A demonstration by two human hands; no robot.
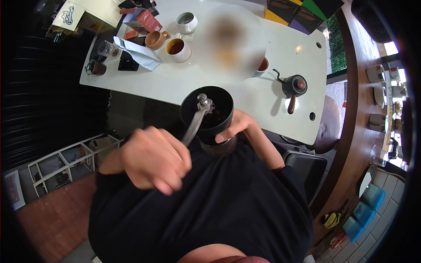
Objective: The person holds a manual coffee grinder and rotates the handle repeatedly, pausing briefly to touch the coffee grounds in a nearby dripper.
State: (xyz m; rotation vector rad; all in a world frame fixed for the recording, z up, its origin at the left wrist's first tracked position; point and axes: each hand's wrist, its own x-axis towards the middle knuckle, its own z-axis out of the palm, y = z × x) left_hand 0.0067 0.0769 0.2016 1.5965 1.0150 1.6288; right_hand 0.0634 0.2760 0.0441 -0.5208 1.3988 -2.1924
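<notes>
A hand coffee grinder with a black open hopper and a clear lower part is held in front of my chest. Dark beans lie in the hopper around the metal shaft. My right hand wraps round the grinder's body from the right, its thumb on the near side. Slightly blurred by motion, my left hand is closed at the outer end of the metal crank. The knob of the crank is hidden inside that fist.
Ahead stands a white table with a black gooseneck kettle, a white cup of amber liquid, a brown cup and a pale bag. Part of the tabletop is blurred out. A wooden counter runs along the right.
</notes>
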